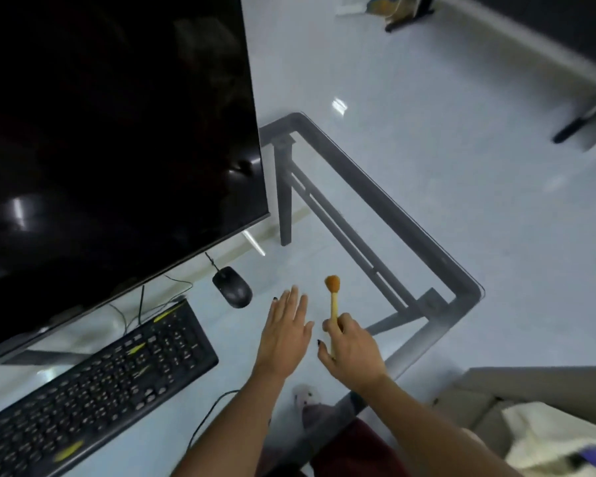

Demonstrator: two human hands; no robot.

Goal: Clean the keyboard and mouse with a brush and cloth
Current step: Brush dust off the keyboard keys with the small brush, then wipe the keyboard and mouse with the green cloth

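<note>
Open glass: bare table top right of the mouse, out to the table's edge.
Blocked left: monitor overhangs the keyboard.
Clutter: cables between monitor and keyboard.

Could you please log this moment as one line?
right hand: grips orange-bristled wooden brush | left hand: open, empty | black mouse: untouched
</note>
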